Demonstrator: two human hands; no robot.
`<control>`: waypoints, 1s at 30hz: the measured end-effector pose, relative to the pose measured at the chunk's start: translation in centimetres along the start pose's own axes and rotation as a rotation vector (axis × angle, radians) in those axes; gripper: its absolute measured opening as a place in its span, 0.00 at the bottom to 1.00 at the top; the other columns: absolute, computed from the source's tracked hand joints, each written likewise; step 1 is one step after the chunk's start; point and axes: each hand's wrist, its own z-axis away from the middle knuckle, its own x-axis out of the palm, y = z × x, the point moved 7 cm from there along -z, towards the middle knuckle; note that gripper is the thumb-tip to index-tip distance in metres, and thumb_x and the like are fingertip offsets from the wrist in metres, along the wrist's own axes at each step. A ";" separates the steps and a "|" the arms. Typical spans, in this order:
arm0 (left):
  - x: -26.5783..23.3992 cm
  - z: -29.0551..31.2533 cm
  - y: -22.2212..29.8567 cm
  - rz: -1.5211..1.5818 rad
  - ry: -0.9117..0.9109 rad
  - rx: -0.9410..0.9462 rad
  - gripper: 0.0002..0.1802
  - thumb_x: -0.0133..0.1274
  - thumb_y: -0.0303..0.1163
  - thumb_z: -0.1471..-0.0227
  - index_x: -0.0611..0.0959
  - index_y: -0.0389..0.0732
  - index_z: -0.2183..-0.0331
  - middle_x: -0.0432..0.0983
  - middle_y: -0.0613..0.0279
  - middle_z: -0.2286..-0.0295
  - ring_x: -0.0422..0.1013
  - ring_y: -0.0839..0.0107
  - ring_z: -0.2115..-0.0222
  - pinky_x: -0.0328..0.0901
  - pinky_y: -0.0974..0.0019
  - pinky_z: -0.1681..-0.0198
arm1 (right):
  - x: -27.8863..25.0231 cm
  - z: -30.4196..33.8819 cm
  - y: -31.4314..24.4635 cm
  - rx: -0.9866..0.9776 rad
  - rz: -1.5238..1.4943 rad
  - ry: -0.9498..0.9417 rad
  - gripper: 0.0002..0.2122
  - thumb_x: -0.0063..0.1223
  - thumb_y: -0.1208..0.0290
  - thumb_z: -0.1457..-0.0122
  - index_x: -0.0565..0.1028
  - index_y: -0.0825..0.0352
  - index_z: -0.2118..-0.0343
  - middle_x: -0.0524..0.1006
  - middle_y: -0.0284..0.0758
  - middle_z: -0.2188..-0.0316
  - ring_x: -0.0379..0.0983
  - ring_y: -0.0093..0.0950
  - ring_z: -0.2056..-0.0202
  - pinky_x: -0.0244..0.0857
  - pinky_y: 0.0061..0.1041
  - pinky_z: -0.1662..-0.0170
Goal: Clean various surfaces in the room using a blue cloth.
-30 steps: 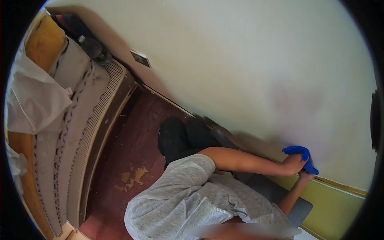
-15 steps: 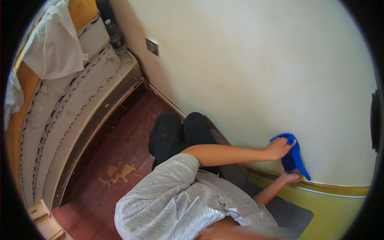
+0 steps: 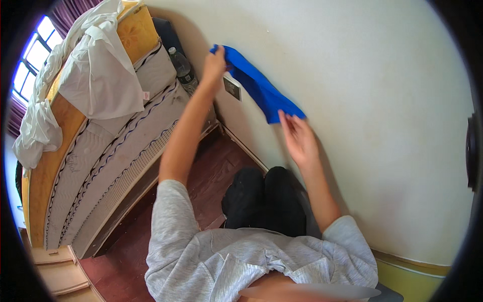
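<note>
A strip of bright blue cloth [image 3: 261, 93] is stretched slantwise in front of the pale wall, its upper end to the left and its lower end to the right. My left hand [image 3: 215, 65], raised on an outstretched arm, is closed on the upper end. At the lower corner, the fingertips of my right hand [image 3: 302, 143] pinch the cloth; these fingers are fairly straight and a little blurred. The cloth's middle sags slightly and shows a darker fold.
The pale wall [image 3: 382, 126] fills the right side, with a dark wall socket [image 3: 232, 89] behind the cloth. At left stands a mattress [image 3: 95, 166] with draped white cloth [image 3: 103, 75] and a plastic bottle [image 3: 182, 68]. My knees [image 3: 264, 196] are bent above the red-brown floor [image 3: 126, 274].
Both hands have swung from low at the right up to the middle and left, carrying the blue cloth. It was bunched and is now drawn out lengthwise. My view has turned with it.
</note>
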 end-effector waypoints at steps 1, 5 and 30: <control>-1.0 -1.7 1.3 -0.034 0.023 -0.009 0.18 0.42 0.44 0.42 0.74 0.36 0.65 0.73 0.58 0.71 0.73 0.66 0.73 0.71 0.61 0.67 | 0.9 -3.3 1.5 0.044 -0.063 -0.006 0.07 0.47 0.85 0.45 0.67 0.81 0.64 0.70 0.48 0.61 0.67 0.39 0.52 0.63 0.35 0.42; -7.0 -10.5 3.0 0.007 0.158 -0.015 0.17 0.39 0.41 0.41 0.73 0.36 0.63 0.75 0.53 0.69 0.75 0.60 0.74 0.71 0.59 0.72 | 6.1 -13.0 9.1 0.231 -0.419 0.041 0.09 0.48 0.88 0.46 0.65 0.80 0.62 0.69 0.46 0.60 0.68 0.39 0.54 0.69 0.34 0.48; 25.0 33.5 -6.7 0.180 -1.078 -0.354 0.25 0.45 0.45 0.42 0.71 0.32 0.55 0.72 0.55 0.60 0.70 0.64 0.57 0.64 0.59 0.50 | -10.9 33.9 -20.9 -0.787 -0.155 0.629 0.07 0.55 0.81 0.49 0.70 0.69 0.68 0.71 0.34 0.66 0.72 0.27 0.62 0.71 0.22 0.57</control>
